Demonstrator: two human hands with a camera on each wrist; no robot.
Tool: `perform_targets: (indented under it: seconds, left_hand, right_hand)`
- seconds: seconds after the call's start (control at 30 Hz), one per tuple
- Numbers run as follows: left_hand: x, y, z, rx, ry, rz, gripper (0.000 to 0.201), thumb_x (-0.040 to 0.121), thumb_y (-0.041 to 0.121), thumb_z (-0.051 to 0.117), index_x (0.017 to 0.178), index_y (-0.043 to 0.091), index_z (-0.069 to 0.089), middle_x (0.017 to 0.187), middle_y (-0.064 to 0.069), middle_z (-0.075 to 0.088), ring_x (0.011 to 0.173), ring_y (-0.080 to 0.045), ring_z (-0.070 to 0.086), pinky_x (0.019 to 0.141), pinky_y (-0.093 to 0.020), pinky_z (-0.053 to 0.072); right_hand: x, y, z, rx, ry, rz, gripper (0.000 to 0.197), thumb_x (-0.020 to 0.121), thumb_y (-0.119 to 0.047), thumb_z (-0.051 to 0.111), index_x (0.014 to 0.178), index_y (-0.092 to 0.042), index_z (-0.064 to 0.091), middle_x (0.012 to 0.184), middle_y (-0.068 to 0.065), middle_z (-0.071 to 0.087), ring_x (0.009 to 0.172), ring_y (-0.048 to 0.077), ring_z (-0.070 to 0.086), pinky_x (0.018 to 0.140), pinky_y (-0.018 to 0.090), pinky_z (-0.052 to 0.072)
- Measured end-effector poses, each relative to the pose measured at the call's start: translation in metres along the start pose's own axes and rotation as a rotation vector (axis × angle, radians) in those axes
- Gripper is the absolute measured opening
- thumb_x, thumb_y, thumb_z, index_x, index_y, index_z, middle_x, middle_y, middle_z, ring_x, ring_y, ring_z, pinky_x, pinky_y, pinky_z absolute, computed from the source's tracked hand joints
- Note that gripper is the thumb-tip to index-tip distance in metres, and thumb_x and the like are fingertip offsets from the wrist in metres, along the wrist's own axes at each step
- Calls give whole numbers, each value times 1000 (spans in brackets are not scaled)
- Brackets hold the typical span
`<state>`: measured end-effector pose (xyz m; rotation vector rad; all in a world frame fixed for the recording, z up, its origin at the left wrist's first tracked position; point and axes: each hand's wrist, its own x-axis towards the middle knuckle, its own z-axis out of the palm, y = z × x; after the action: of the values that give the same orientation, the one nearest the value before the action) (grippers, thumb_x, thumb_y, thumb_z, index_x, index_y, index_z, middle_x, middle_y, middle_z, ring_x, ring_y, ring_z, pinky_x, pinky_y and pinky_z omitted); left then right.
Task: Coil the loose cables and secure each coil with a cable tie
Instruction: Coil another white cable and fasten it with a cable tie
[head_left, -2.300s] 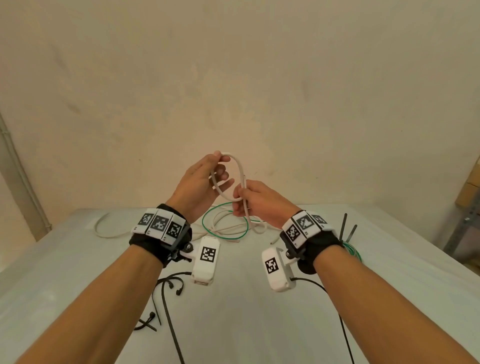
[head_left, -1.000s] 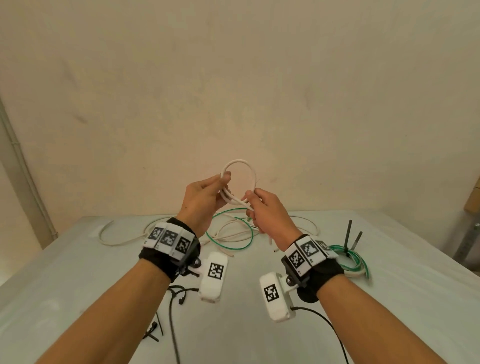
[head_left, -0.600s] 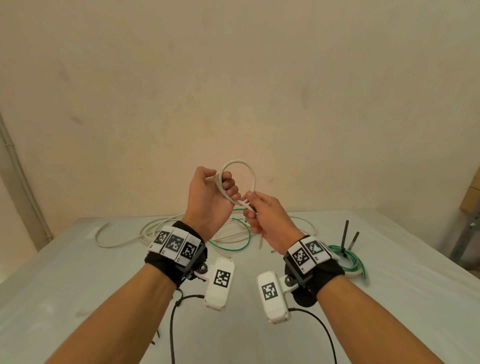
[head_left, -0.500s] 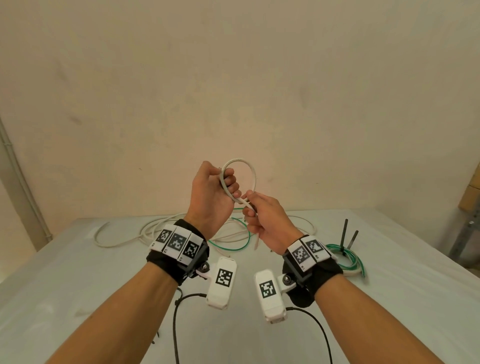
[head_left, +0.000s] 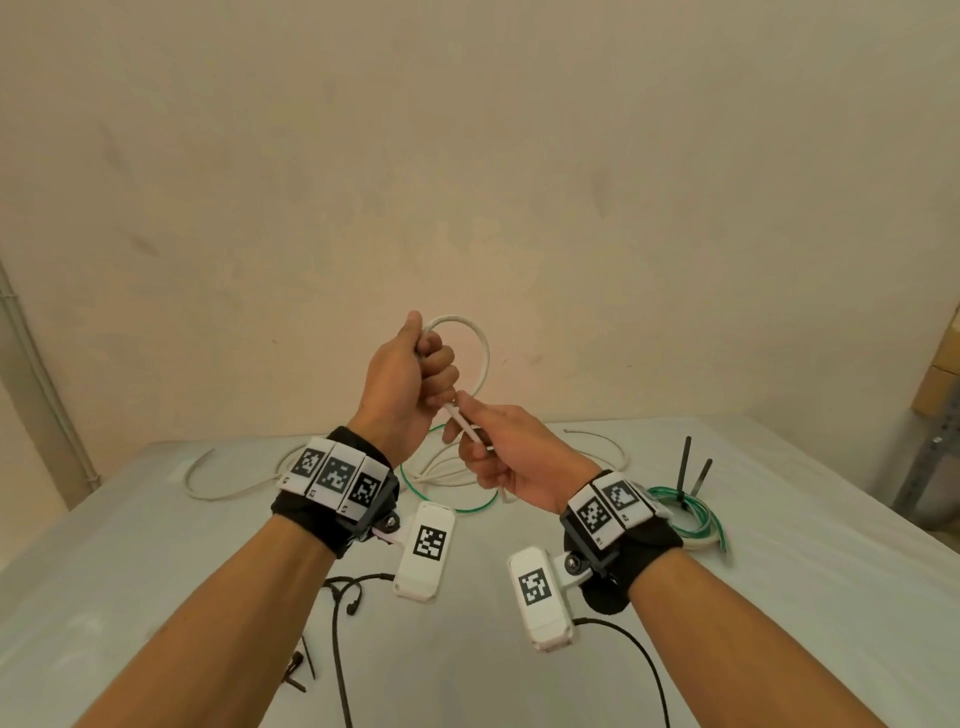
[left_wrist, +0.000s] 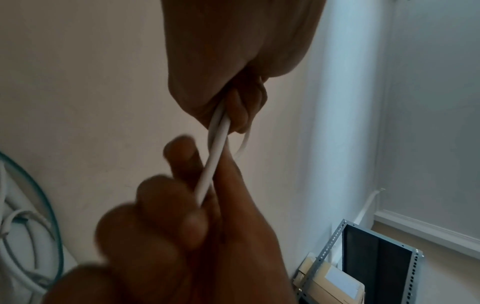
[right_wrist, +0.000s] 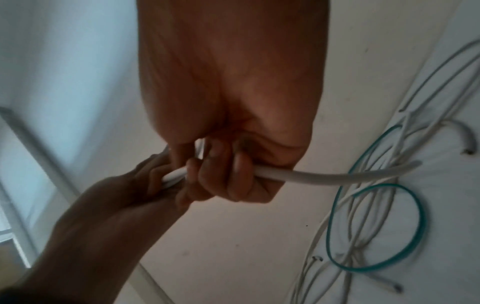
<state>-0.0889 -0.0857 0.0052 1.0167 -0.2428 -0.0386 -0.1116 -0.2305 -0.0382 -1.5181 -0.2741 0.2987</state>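
Observation:
A white cable (head_left: 483, 353) is bent into a small loop held up in front of the wall. My left hand (head_left: 436, 364) grips the loop's crossing in a fist; the left wrist view shows its fingers (left_wrist: 239, 111) curled round two strands of the cable (left_wrist: 215, 156). Just below it, my right hand (head_left: 472, 436) grips the cable's tail. In the right wrist view that tail (right_wrist: 324, 175) sticks out past the right hand's fingers (right_wrist: 233, 181), and its end hangs free.
Loose white cables (head_left: 234, 488) and a green cable (head_left: 447, 506) lie at the back of the grey table (head_left: 156, 571). A green-and-white coil (head_left: 685, 514) with upright black cable ties (head_left: 688, 467) lies on the right. More black ties (head_left: 301, 670) lie front left.
The loop has tightened into a small ring. My left hand went from a fingertip pinch to a full fist on it, and my right hand slid down the tail.

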Motion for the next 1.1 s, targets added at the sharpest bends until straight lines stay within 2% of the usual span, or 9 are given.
perform_targets:
  seconds: [0.2,0.33,0.43,0.53,0.63,0.73,0.83,0.93,1.1]
  left_hand:
    - [1,24,-14,13,-4,-50,25,93,27,28,69,22,33,54,8,17,40,-9,14,42,-26,12]
    - [0,31,-21,-2,-60,-80,28,98,21,29,72,20,39,56,8,23,41,-7,21,39,-22,20]
    - [-4,32,-26,-4,-122,-124,29,102,23,31,75,19,42,57,8,26,42,-7,25,42,-21,23]
    - [-10,26,-30,60,-196,-192,31,106,26,34,77,18,45,57,8,26,44,-7,25,44,-22,23]
    - [-16,16,-30,93,-232,-279,33,108,27,34,78,18,44,54,9,27,41,-6,26,45,-22,23]
    - [-21,7,-28,164,-248,-331,34,110,27,34,79,17,44,52,9,28,39,-6,26,44,-21,22]
    - [-23,5,-29,277,-201,-323,35,111,28,33,81,15,45,54,5,33,39,-8,30,40,-19,28]
    - [-23,6,-32,318,-196,-352,35,111,28,34,81,14,45,55,1,38,40,-11,35,40,-19,33]
    - [-25,1,-34,336,-269,-450,34,110,26,36,79,15,44,52,3,35,36,-7,29,37,-18,26]
  right_hand:
    - [-9,11,-24,-350,-125,-98,28,102,-32,63,88,-8,68,83,9,49,69,10,44,70,19,35]
    - [-5,7,-41,-728,37,-62,26,95,-44,71,89,-19,76,62,-21,55,60,-4,48,64,16,33]
    - [-2,5,-47,-436,48,32,16,98,-25,69,99,-10,74,73,-4,68,63,9,55,60,21,40]
    - [0,-4,-42,-25,132,57,22,100,-9,58,113,2,71,103,15,77,85,22,69,76,29,52]
    - [7,-13,-30,145,277,-25,16,100,-5,62,114,1,63,104,23,71,89,27,69,80,32,56]
    - [18,-17,-24,305,362,-97,30,98,10,58,122,-2,46,96,23,70,82,27,70,80,37,61]
    - [22,-20,-25,260,346,-95,30,99,5,59,127,14,55,93,15,76,81,21,71,81,35,63]
    - [20,-24,-23,81,341,-111,13,97,1,63,109,-1,67,101,10,78,92,21,67,90,35,57]
    - [20,-31,-14,21,356,-94,7,97,-4,60,98,-10,65,76,2,70,73,17,56,69,33,48]
